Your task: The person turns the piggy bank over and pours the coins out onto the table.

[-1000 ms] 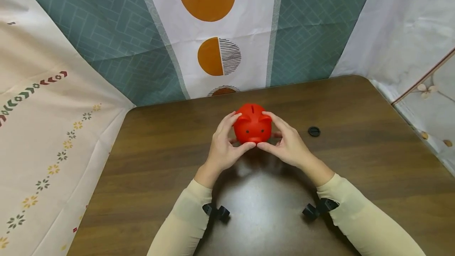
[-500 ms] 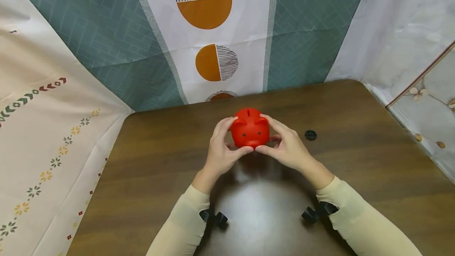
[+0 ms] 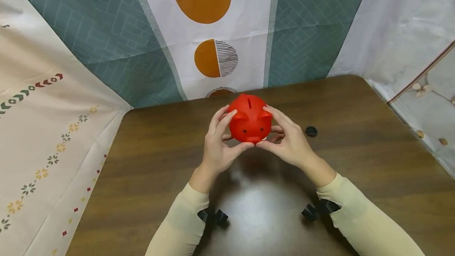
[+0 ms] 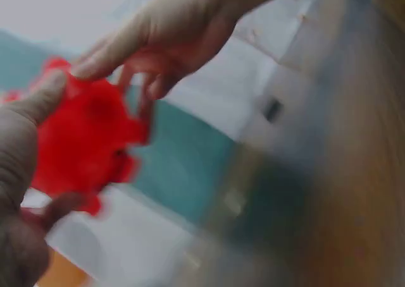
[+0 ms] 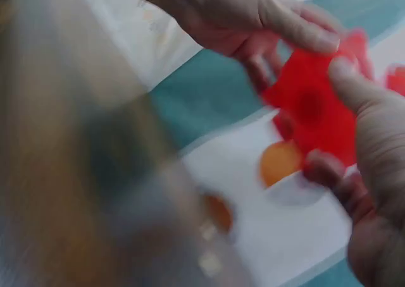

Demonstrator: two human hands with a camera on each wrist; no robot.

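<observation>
A red piggy bank point(image 3: 251, 119) is held up above the table by both hands, its face towards me and the coin slot on top. My left hand point(image 3: 216, 147) grips its left side, fingers by the ear and thumb under the snout. My right hand point(image 3: 292, 143) grips the other side in the same way, the thumb tips almost meeting. A dark round hole point(image 5: 310, 103) shows in the underside in the right wrist view. Near the right thumb a small whitish patch shows, too small to identify. Both wrist views are blurred.
A black round plug point(image 3: 311, 131) with a bar across it lies on the wooden table point(image 3: 160, 192), right of the hands. Patterned cloths hang behind the table point(image 3: 220, 31) and along both sides.
Both hands have raised the piggy bank towards the camera in the last half second, so it looks larger. The black plug stays on the table.
</observation>
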